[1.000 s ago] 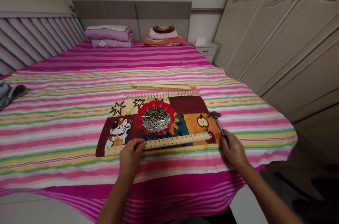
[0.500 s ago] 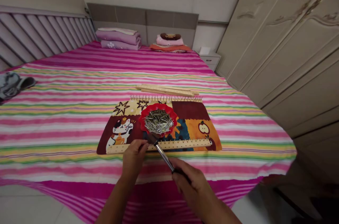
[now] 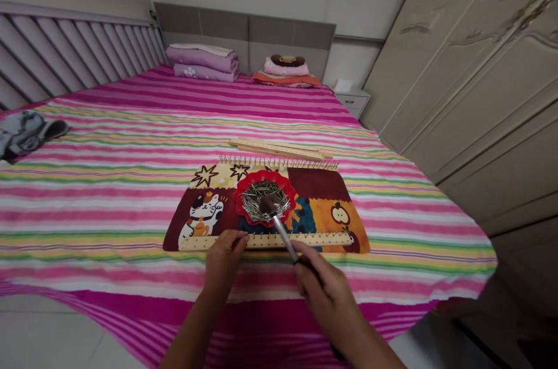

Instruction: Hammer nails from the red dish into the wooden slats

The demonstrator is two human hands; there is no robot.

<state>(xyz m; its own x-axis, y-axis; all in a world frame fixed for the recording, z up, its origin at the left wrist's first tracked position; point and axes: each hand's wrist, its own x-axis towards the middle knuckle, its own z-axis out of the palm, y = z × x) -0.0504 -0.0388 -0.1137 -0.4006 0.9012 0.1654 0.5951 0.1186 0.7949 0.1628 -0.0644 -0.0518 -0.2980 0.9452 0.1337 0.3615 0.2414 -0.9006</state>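
Observation:
My right hand (image 3: 320, 282) is wrapped around the dark grip of a hammer (image 3: 283, 236). The hammer's metal shaft slants up to the left, its head raised and seen over a red scalloped bowl (image 3: 239, 207) full of loose nails (image 3: 257, 200). Below the bowl lies a pale wooden strip (image 3: 196, 243) with a row of holes, and nails stand along its middle and right part. At the strip, my left hand (image 3: 224, 258) is closed, thumb and finger pinched on what looks like a nail, mostly hidden by the fingertips.
A patterned mat (image 3: 316, 183) with a cat picture lies under the bowl. Behind it, another strip bristles with upright nails (image 3: 279, 162), and more wooden strips (image 3: 279, 149) are stacked beyond. Everything rests on a striped bedspread (image 3: 108, 200). Grey cloth (image 3: 26, 133) lies at left.
The hammer head has risen from beside my left fingertips to over the bowl of nails. My left hand still pinches at the strip. The whole view has shifted slightly.

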